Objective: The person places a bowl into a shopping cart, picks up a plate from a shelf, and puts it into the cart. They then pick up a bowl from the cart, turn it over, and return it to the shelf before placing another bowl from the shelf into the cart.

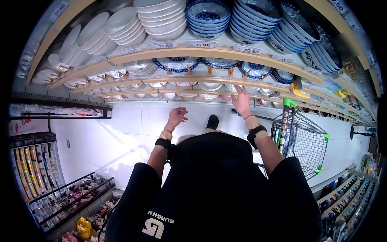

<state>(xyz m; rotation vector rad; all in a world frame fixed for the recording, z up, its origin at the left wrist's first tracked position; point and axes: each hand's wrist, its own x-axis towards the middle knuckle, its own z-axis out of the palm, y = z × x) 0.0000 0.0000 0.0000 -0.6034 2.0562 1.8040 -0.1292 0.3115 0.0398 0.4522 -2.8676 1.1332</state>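
Observation:
My left hand [176, 118] hangs over the floor in front of the shelves, fingers loosely bent and apart, holding nothing. Farther forward, my right hand [241, 103] reaches toward the lower shelves with its fingers stretched out and nothing held. Whether its fingertips touch the shelf edge, I cannot tell. Nearest to it are blue-patterned plates [256, 70] and white dishes on the lower levels. On the upper shelf stand stacked white bowls [161, 20] and stacked blue-and-white bowls [207, 18]. Price tags [203, 44] line the wooden shelf edge. Both wrists wear dark bands.
A shopping cart [304, 141] with a green-ended handle stands right of me. At the lower left are a rack of shoes [86, 189] and a stand of small packaged goods [34, 163]. More shelving [346, 197] runs along the lower right. White tiled floor [117, 141] lies around my feet.

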